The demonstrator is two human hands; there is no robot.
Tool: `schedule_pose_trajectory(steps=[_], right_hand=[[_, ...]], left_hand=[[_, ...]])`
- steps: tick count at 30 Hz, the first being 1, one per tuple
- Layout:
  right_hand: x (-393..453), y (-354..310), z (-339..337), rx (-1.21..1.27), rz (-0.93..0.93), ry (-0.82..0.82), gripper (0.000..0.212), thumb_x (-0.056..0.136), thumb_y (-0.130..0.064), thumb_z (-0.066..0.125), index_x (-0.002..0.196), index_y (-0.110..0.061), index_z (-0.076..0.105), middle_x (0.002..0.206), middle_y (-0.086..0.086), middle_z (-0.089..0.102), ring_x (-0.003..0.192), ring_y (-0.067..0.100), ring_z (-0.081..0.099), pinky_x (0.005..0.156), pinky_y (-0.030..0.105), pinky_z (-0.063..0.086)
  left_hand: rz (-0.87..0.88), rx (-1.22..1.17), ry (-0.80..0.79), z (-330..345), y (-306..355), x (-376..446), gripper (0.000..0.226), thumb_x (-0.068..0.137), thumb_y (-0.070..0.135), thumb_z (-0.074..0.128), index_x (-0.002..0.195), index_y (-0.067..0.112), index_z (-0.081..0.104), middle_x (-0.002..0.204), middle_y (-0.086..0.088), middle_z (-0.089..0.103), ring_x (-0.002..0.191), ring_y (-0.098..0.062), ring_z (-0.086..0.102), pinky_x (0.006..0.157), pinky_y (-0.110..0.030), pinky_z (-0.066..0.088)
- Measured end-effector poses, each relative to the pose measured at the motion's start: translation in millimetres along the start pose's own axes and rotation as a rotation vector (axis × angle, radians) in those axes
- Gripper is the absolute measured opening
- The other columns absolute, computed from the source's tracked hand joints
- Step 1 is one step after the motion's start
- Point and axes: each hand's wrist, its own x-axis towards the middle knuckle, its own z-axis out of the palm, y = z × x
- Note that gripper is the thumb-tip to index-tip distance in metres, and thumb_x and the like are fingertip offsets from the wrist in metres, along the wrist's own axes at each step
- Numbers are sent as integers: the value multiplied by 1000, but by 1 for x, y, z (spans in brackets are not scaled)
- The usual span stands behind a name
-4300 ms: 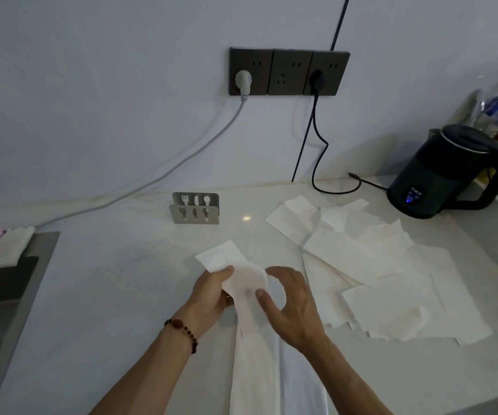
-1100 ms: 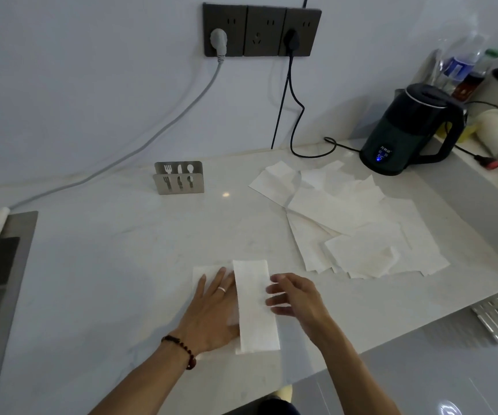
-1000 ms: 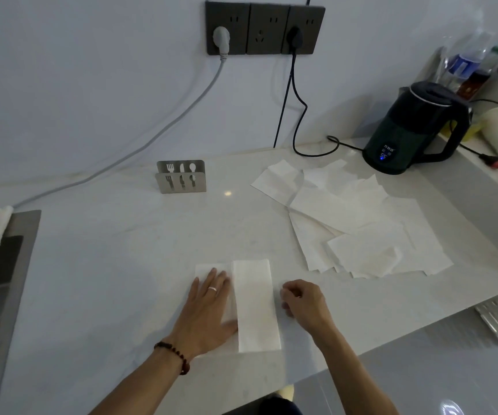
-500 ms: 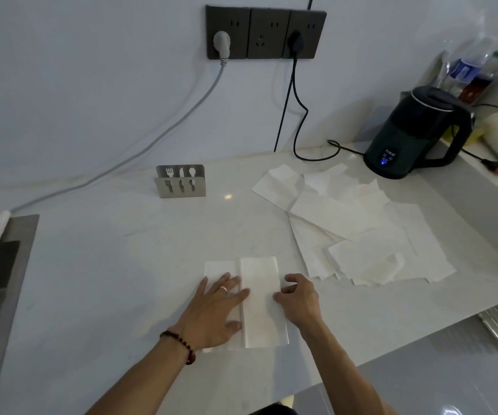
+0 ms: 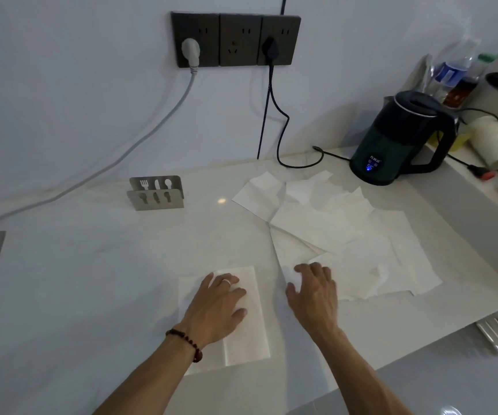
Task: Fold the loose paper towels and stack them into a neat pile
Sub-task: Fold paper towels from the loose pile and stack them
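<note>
Pressing left hand (image 5: 216, 307) flat on folded stack (image 5: 241, 319); our right hand (image 5: 312, 290), fingers curled onto near corner of loose towels (image 5: 346, 235), heap spreading right, far.

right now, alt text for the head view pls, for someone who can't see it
A left hand presses flat on a folded paper towel on a white counter, while the right hand touches the near edge of a loose towel heap. A dark kettle stands behind.
</note>
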Motion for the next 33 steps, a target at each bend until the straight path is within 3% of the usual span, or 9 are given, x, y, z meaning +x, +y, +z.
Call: schedule_pose_trajectory(steps=[4, 7, 13, 17, 20, 22, 24, 30, 33], right_hand=[[16, 54, -9, -270, -26, -25, 69, 50, -22, 83, 114, -7, 61, 123, 14, 58, 120, 37, 49, 90, 49, 45], [20, 81, -14, -269, -72, -10, 39, 54, -12, 85, 91, -12, 72, 115, 13, 64, 113, 36, 55, 87, 48, 48], [33, 83, -36, 138, -227, -4, 4, 79, -18, 73, 81, -16, 76, 93, -2, 74, 91, 20, 67, 77, 37, 52], [48, 63, -74, 494, -68, -218, 22, 91, -26, 59, 74, -15, 68, 68, -4, 66, 61, 11, 59, 60, 25, 47], [60, 58, -95, 640, -88, -256, 28, 95, -23, 56, 70, -10, 58, 60, -6, 52, 53, 5, 45, 53, 16, 37], [69, 59, -101, 755, -64, -206, 31, 97, -24, 55, 76, -2, 57, 65, 3, 51, 57, 6, 43, 56, 20, 36], [77, 61, -105, 843, 29, -140, 34, 97, -29, 53, 81, 1, 56, 71, 15, 54, 61, 13, 46, 59, 30, 38], [71, 56, -109, 971, 53, -306, 23, 82, -36, 75, 99, -22, 68, 91, -4, 74, 80, 11, 70, 69, 29, 59], [63, 51, -96, 1011, 123, -360, 12, 83, -19, 75, 91, -11, 72, 87, 3, 75, 82, 22, 72, 71, 36, 59]], left_hand=[[40, -39, 57, -7, 38, 29, 45, 99, 40, 39, 140, 23, 45, 151, -2, 36, 142, -13, 26, 120, -36, 2], [67, -78, 20, -4, 60, 45, 44, 98, 38, 41, 139, 22, 46, 147, -1, 41, 134, -15, 36, 120, -35, 9], [-38, -371, 61, -7, 93, 63, 62, 96, 43, 49, 151, 22, 28, 150, 1, 37, 135, -16, 37, 112, -26, 28], [-229, -864, 178, -18, 116, 76, 85, 87, 41, 67, 153, 27, 16, 152, 6, 29, 140, -12, 30, 114, -33, 33], [-307, -1050, 270, -28, 124, 89, 56, 85, 34, 70, 136, 29, 48, 132, 10, 49, 120, -6, 49, 102, -31, 44], [-303, -1146, 323, -37, 122, 93, 11, 88, 27, 68, 99, 24, 69, 100, 8, 67, 89, -8, 61, 80, -26, 50], [-300, -1265, 348, -47, 118, 91, 22, 91, 24, 65, 72, 13, 66, 73, 2, 62, 72, -16, 57, 68, -30, 45], [-301, -1587, 259, -77, 102, 78, 19, 95, 22, 60, 100, 11, 74, 103, -14, 73, 96, -31, 70, 87, -47, 55], [-320, -1628, 214, -80, 88, 74, 16, 91, 19, 66, 102, 11, 74, 106, -14, 72, 96, -29, 69, 90, -46, 53]])
